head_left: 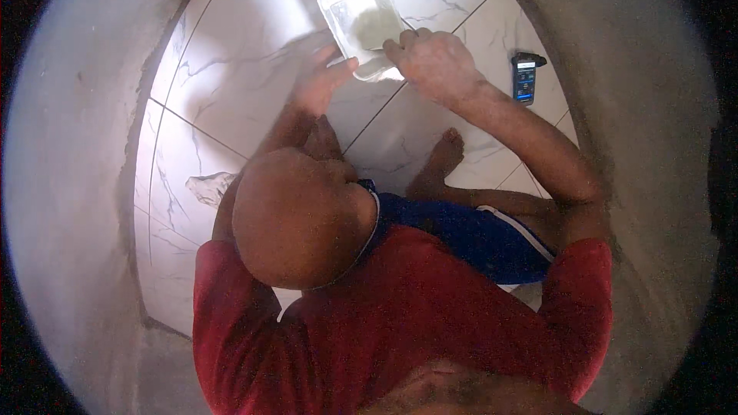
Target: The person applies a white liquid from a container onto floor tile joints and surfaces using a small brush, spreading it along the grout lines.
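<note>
A white rectangular plastic tub (332, 24) rests over the tiled floor, with a pale whitish substance (373, 28) inside. At the tub's near left corner is my left hand (319, 83), thumb on the rim and the other fingers beside the wall, closed on it. My right hand (437, 65) comes in from the right, its fingers curled together at the tub's near right side. Whatever those fingers pinch is too small and too hidden to make out.
A dark phone-like device (525, 81) with a lit screen lies on the marbled tile floor (254, 61) at the right. Crumpled pale plastic (209, 188) is at the left, beside my raised bare knee (296, 215). Rough grey walls (73, 154) close in on both sides.
</note>
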